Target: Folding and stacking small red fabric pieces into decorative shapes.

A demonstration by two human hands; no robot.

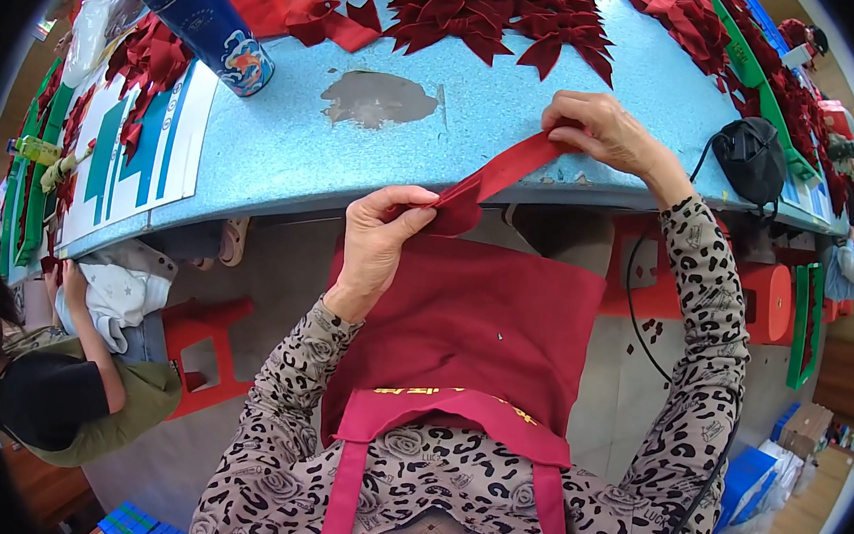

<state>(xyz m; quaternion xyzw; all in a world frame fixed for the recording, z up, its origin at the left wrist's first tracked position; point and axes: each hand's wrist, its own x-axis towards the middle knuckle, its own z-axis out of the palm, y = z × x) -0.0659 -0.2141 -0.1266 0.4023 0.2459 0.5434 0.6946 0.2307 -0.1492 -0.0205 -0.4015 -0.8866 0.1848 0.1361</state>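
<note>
Hands (pixel 373 241) (pixel 608 131), two, pinching one red ribbon (pixel 515 164)

Along the far side, a light-blue table (pixel 291 146) with a worn grey patch (pixel 378 100) in its top. Below its edge, a red stool (pixel 184 326) at left and another red stool (pixel 770 296) at right, both over grey floor (pixel 168 473). Farther right, stacked cardboard (pixel 807 430) and a blue box (pixel 746 485). Bright, even light throughout.

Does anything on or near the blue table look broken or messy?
Yes. The blue table has a ragged grey patch near the cup, where its surface looks worn away. Small dark scraps also lie scattered on the floor, right of the apron.
</note>
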